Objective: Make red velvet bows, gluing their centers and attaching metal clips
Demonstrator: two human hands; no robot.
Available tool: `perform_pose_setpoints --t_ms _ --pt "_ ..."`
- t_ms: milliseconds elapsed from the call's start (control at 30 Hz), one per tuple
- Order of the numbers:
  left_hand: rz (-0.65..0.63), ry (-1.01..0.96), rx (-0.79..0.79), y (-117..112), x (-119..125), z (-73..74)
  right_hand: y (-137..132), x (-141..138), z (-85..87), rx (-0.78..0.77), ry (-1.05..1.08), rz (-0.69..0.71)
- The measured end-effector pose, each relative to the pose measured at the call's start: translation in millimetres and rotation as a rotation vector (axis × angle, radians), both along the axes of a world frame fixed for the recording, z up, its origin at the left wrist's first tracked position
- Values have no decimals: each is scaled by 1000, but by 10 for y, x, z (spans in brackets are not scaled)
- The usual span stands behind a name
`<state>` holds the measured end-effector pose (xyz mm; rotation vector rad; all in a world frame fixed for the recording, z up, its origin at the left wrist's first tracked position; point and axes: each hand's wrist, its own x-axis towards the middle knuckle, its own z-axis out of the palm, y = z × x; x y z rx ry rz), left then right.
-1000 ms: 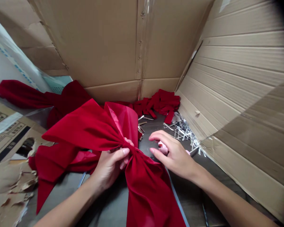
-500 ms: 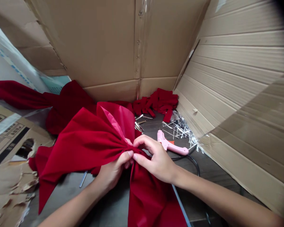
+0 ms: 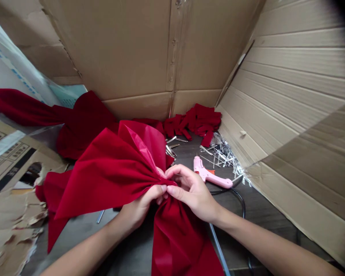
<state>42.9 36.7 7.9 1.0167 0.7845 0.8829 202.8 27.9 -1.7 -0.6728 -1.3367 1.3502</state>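
Both hands pinch the gathered middle of a red fabric bow [image 3: 103, 172], whose pleated loop fans out to the left and whose tail hangs toward me. My left hand [image 3: 143, 203] grips the gather from below, its thumb on top and its other fingers partly hidden by the cloth. Thumb and index finger of my right hand [image 3: 194, 191] close on the same spot from the right side. Just beyond the right hand lies a pink glue gun [image 3: 212, 174] with an orange trigger.
Behind the bow lie more red cloth [image 3: 86, 119] and a pile of short red strips [image 3: 198, 120]. Silver metallic clips [image 3: 171, 147] and twist ties [image 3: 225, 153] are scattered nearby. Cardboard walls [image 3: 126, 46] enclose the back and right. A black cord [image 3: 243, 203] and clear glue sticks [image 3: 218, 245] lie on the table.
The gathered centre has been turned a little between my fingers, and the hanging tail has shifted and folded beneath it. Both hands keep their pinch. The view has moved slightly.
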Motion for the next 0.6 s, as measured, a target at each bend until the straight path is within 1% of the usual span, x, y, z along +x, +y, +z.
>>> perform_pose_setpoints --t_ms 133,367,467,600 --pt "-3 6 12 -24 12 21 -7 -21 -32 -53 115 41" --pt "-53 -17 35 -18 31 32 -12 -25 -56 -85 158 54" --pt "-49 5 47 -8 35 29 -21 -41 -60 -128 185 61" --pt "-8 71 56 -28 17 25 -31 -66 -51 -196 221 69"
